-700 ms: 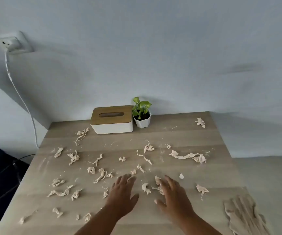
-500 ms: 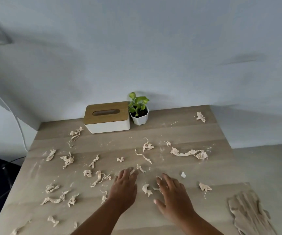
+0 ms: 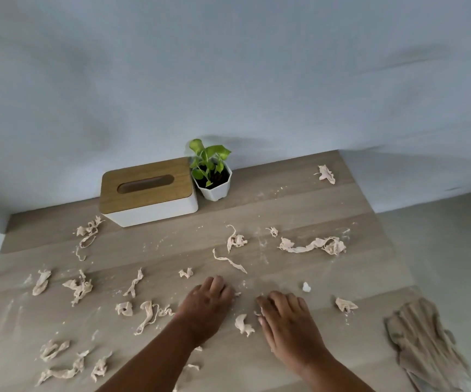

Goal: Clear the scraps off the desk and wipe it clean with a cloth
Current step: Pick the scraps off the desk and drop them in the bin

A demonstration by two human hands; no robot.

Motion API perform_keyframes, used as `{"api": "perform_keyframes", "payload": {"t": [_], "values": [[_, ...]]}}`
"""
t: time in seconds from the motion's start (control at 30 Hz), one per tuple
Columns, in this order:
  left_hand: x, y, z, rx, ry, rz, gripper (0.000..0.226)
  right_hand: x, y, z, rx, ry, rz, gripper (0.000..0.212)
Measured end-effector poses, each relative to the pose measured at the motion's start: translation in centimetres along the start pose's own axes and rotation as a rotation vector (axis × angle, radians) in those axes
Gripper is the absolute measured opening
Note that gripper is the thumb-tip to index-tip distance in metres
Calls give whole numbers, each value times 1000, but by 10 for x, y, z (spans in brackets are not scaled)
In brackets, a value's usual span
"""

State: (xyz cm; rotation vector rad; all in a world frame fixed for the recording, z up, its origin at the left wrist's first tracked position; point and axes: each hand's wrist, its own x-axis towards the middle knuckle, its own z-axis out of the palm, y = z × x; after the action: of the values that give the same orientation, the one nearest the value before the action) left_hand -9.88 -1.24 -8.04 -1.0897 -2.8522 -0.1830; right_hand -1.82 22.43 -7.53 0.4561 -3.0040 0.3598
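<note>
Scraps (image 3: 312,245), pale, torn, curled, scattered across desk (image 3: 299,205)

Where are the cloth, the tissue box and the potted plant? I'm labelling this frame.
cloth (image 3: 424,349): head view, middle of its crumpled folds.
tissue box (image 3: 146,188): head view, wooden lid by the slot.
potted plant (image 3: 214,190): head view, white pot's front wall.
</note>
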Motion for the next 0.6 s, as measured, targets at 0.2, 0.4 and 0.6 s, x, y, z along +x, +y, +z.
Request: {"api": "perform_keyframes", "payload": {"t": [0.2,0.4,0.6], "values": [[12,-7,-5,-14,-10,126,13,7,3,3,41,95,14,8],[18,-7,-12,-80,47,115,18,9,4,5,-6,107,-10,21],[25,-2,-20,3,-27,49,40,21,7,3,-69,72,-80,38]]}}
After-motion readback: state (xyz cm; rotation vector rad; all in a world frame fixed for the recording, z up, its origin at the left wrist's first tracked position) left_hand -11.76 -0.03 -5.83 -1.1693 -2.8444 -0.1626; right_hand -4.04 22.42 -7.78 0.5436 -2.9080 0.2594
